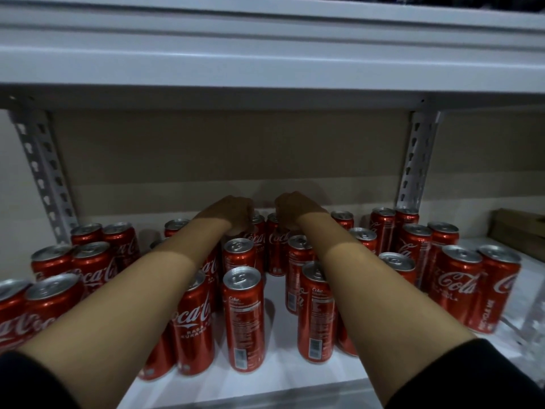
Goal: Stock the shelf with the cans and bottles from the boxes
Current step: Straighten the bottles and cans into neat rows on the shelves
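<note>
Two forearms are extended deep into a white shelf [283,388] stocked with upright red cola cans [243,317]. The left hand [233,214] is curled over the top of a rear can [256,240], and the right hand [290,209] is curled over the neighbouring rear can [275,246]. Slotted uprights [44,178] are seen at the back corners.
</note>
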